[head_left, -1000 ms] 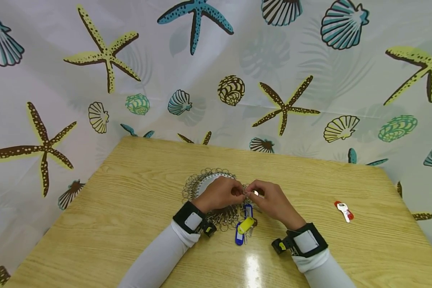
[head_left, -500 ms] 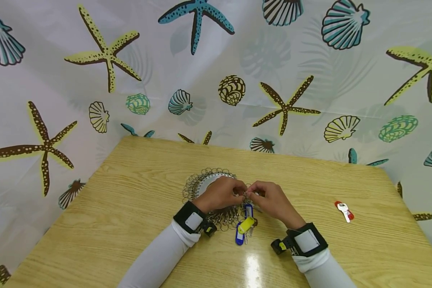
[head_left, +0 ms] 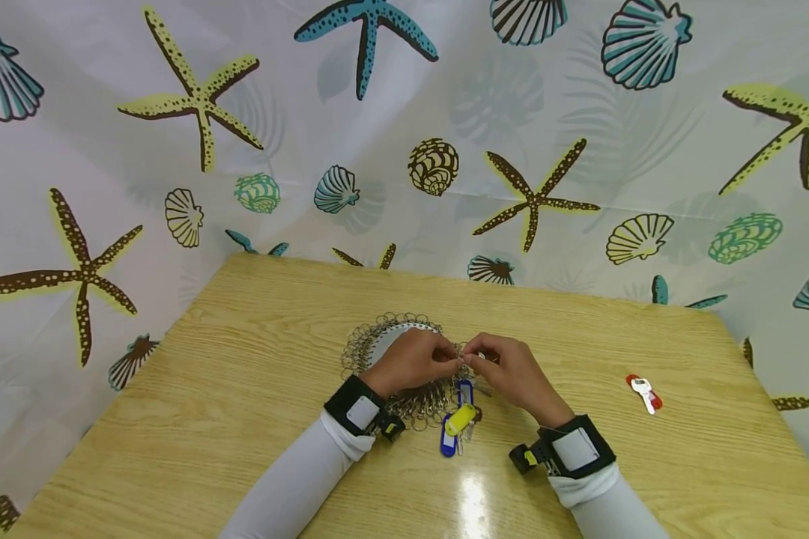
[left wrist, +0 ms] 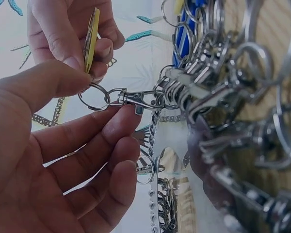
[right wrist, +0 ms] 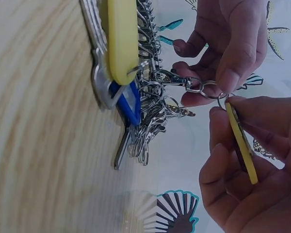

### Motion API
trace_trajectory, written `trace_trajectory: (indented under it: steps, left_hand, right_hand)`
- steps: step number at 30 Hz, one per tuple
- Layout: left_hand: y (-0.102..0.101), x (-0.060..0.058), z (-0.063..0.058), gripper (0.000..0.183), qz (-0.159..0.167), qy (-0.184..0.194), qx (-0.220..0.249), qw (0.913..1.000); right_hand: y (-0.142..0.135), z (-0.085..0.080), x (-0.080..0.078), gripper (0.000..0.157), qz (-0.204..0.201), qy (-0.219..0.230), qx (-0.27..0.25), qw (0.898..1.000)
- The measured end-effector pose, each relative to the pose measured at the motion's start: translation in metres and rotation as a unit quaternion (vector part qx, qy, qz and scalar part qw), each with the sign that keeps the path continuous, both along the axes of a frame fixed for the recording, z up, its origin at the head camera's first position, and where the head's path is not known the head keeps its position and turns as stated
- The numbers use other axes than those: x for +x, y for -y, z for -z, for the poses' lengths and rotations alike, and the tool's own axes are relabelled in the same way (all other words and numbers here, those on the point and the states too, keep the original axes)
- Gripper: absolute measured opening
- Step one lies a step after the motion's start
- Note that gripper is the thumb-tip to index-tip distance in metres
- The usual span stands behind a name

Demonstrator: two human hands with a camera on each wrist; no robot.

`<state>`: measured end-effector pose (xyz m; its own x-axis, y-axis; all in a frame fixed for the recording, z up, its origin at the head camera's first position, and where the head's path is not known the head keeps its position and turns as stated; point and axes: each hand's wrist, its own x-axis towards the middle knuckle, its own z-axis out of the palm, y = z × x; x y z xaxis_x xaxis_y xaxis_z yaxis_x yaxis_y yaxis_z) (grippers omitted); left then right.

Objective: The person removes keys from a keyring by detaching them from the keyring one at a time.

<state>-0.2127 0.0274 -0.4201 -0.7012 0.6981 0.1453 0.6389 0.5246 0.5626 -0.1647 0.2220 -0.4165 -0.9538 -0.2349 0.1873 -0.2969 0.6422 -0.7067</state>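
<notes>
Left wrist view: we are pinching a ring [left wrist: 106, 95] in the left hand [left wrist: 53, 141] and grasping the yellow tag [left wrist: 91, 41] in the right hand [left wrist: 58, 39], right of the clasps [left wrist: 216, 94], probably handling light, stiff, slick plastic best held by its flat faces, long axis pointing right from the ring.

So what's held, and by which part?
Right grip: flat yellow plastic tag, by one end. Left grip: round silver metal ring, by the rim at that end.
</notes>
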Motion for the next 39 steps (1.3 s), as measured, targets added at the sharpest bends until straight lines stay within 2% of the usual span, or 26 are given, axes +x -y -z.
trace_trajectory:
  steps: [16, 29, 39]
  left_hand:
    - [-0.0007, 0.0028, -0.0042, 0.02, 0.0, -0.007, -0.016, 0.9998]
    - [-0.0003, 0.0012, -0.006, 0.021, 0.024, -0.007, -0.012, 0.9996]
    - [-0.001, 0.0004, -0.0044, 0.029, 0.023, 0.001, -0.009, 0.9997]
  right_hand:
    - [0.0007, 0.0001, -0.0012, 0.008, -0.002, -0.006, 0.006, 1.0]
    - [0.0014, -0.0011, -0.0005, 0.007, -0.011, -0.007, 0.014, 1.0]
    - [0.0001, -0.0032, -0.0004, 0.008, 0.009, -0.007, 0.016, 1.0]
